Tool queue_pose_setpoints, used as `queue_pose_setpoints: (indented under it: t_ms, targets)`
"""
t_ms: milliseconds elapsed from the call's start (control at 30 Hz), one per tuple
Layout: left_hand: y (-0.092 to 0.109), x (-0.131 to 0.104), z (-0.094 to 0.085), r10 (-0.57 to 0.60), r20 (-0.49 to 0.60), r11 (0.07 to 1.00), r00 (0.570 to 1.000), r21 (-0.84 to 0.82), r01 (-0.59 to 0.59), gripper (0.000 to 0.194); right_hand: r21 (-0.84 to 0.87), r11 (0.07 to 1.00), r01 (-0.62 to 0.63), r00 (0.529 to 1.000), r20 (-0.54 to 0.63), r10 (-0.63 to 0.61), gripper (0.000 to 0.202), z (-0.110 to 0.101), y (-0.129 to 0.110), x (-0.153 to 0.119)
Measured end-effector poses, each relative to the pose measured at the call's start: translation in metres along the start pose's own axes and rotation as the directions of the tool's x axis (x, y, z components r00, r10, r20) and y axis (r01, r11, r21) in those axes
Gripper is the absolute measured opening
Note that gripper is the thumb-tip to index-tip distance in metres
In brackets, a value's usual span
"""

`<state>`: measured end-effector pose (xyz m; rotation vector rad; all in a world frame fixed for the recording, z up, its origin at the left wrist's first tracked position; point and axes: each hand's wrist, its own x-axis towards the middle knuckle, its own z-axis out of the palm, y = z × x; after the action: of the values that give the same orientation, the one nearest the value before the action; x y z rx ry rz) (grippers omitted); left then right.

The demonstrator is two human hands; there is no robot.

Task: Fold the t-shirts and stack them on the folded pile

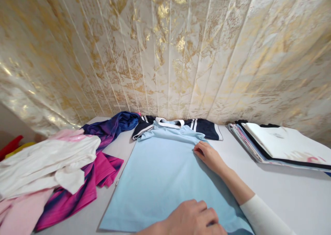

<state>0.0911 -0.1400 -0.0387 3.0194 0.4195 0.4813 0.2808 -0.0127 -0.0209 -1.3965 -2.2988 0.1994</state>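
Observation:
A light blue shirt (155, 173) with a white-edged collar and navy, white-striped sleeves lies spread on the white table, collar at the far side. My right hand (208, 155) reaches in from the right, its fingers closed on the shirt's right edge just below the sleeve. Nearer to me, my left hand (192, 217) is over the lower right part of the shirt, fingers curled together on the fabric; its fingertips are partly hidden. The cloth is slightly wrinkled near the collar and turns up darker at the bottom right.
On the left lies a loose heap with a white garment (51, 159), pink cloth (23, 211) and a purple-magenta garment (77, 202). A stack of folded clothes (284, 142) sits at the right. Behind the table (289, 197) hangs a gold-patterned curtain (168, 55). Red and yellow items show far left.

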Motion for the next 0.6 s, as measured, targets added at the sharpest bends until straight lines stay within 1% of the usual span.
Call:
queue_pose_setpoints:
  t_ms: [133, 233, 367, 467, 600]
  targets:
    - [-0.0033, -0.0024, 0.0067, 0.007, -0.014, 0.997, 1.000, -0.081, -0.008, 0.007, 0.008, 1.000, -0.020, 1.000, -0.019, 0.020, 0.010, 0.0024, 0.0018, -0.0003]
    - [-0.0068, -0.0022, 0.0099, -0.003, -0.005, 0.994, 1.000, -0.105, 0.002, 0.007, 0.010, 0.999, -0.031, 0.999, -0.028, 0.032, 0.009, 0.0040, 0.0031, -0.0009]
    - [-0.0065, -0.0008, 0.0100, -0.039, 0.026, 0.998, 0.999, -0.038, 0.040, 0.007, 0.009, 0.999, -0.041, 0.999, -0.031, 0.042, 0.009, 0.0062, 0.0047, -0.0007]
    - [-0.0047, 0.0003, 0.0085, -0.068, 0.028, 0.997, 0.997, 0.033, 0.067, 0.008, 0.011, 0.999, -0.044, 0.998, -0.034, 0.044, 0.009, 0.0076, 0.0056, -0.0002]
    - [-0.0056, 0.0008, 0.0071, -0.072, 0.019, 0.997, 0.997, 0.003, 0.072, 0.006, 0.019, 0.999, -0.046, 0.998, -0.036, 0.046, 0.009, 0.0088, 0.0067, -0.0003]
